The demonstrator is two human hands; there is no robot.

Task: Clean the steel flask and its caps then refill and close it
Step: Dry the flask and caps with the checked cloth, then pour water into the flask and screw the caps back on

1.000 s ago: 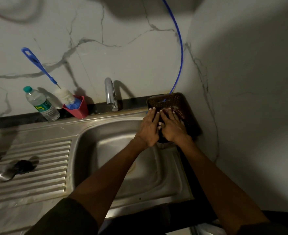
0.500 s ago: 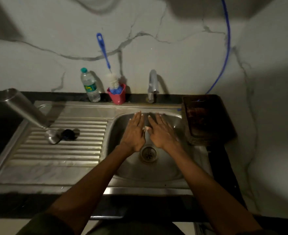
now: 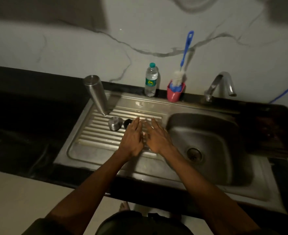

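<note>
- I see the steel sink unit [image 3: 97,155] set in a dark counter; the counter to the left of the draining board is so dark that I can make out nothing on it.
- At the right end of the counter, past the bowl [image 3: 212,143], sits a dark brown basket [image 3: 272,131]; what is in it I cannot tell.
- The steel flask [image 3: 95,94] stands mouth-down at the back left corner of the draining board, leaning towards the wall, plain brushed metal with its flat base uppermost.
- My left hand [image 3: 131,139] and right hand [image 3: 156,138] hover side by side over the middle of the ribbed board, fingers straight and loosely spread, holding nothing; the thumbs are close together and something pale shows between them, too small to name.
- The tap [image 3: 222,83] rises at the back edge behind the bowl; a blue hose [image 3: 287,90] to its right runs out of view.
- A clear water bottle [image 3: 151,80] with a green cap stands at the back edge, just left of a red cup [image 3: 174,94] holding a blue-handled bottle brush [image 3: 184,53].
- The steel cap [image 3: 115,123] lies on the ribs just in front of the flask's mouth.
- The black inner cap [image 3: 127,123] lies beside it on the right, partly hidden by my left fingertips.
</note>
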